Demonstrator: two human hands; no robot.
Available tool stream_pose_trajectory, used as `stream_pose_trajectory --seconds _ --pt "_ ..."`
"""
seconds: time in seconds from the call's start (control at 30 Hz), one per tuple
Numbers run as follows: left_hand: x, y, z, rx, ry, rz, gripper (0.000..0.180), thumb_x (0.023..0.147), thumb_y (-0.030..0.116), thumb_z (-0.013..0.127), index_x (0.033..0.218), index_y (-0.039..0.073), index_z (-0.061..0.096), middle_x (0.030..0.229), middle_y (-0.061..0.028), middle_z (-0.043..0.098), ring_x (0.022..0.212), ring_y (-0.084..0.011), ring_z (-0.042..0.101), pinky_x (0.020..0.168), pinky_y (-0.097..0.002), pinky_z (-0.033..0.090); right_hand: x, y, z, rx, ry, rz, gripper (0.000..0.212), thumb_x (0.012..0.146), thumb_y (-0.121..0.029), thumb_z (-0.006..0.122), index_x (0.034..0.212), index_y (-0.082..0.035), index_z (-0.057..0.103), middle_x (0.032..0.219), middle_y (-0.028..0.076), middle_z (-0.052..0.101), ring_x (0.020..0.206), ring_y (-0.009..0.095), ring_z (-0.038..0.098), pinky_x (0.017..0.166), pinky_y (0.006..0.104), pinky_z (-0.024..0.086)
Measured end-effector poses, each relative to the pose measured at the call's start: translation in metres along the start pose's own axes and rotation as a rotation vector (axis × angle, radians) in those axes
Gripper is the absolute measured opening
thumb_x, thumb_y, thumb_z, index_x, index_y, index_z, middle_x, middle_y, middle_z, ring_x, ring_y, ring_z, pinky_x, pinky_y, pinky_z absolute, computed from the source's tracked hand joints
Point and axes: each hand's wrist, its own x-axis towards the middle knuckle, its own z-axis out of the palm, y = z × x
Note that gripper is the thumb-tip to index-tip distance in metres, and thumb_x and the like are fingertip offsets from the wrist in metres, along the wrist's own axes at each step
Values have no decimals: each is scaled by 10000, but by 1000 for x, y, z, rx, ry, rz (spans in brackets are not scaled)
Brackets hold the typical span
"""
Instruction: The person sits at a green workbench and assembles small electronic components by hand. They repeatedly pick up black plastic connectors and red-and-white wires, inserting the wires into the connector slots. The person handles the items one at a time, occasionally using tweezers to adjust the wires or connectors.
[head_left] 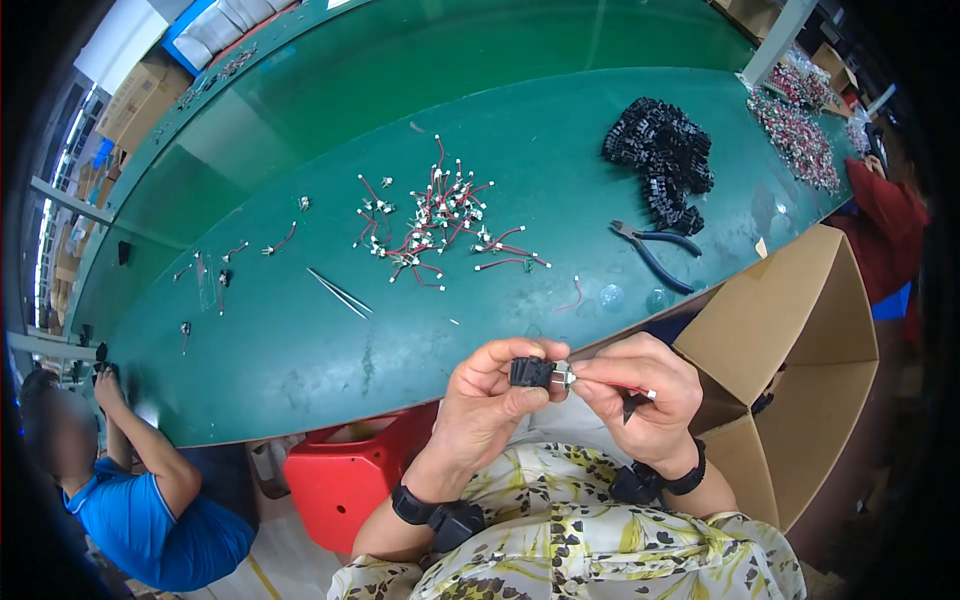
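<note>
Just in front of my body, my left hand [498, 388] pinches a small black plastic housing [531, 372] between thumb and fingers. Against its right end, my right hand [645, 388] pinches a small wired connector part [563, 376], pale and metallic. Its red lead [622, 387] runs back under my right fingers to a white plug. The part meets the housing's end; how deep it sits, I cannot tell. Beyond my hands a loose pile of similar red-wired parts [440, 215] lies on the green table [500, 340]. A heap of black housings [660, 155] lies farther right.
Blue-handled cutting pliers [655, 250] and metal tweezers [340, 293] lie on the table. An open cardboard box [735, 390] stands at my right, a red stool [340, 480] at my left. Bagged parts [795, 130] lie far right. A person in blue [160, 520] works at the left; a red sleeve [885, 220] shows right.
</note>
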Motion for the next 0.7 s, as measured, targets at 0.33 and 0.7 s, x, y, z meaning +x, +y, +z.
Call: stream_pose_trajectory --seconds 0.33,0.7 --pt "2 -4 -4 153 -9 75 386 785 -84 704 1135 51 612 1205 -136 598 1019 -159 610 866 -295 530 1 1 6 -6 -20 25 157 738 27 738 890 -7 717 790 95 650 641 176 638 542 272 508" --pt "6 13 -1 456 59 11 391 712 -7 797 1076 17 657 1088 -145 651 1007 -205 635 853 -322 533 6 12 7 -45 -160 -31 180 729 -22 740 902 -32 690 765 78 629 621 167 612 506 266 489"
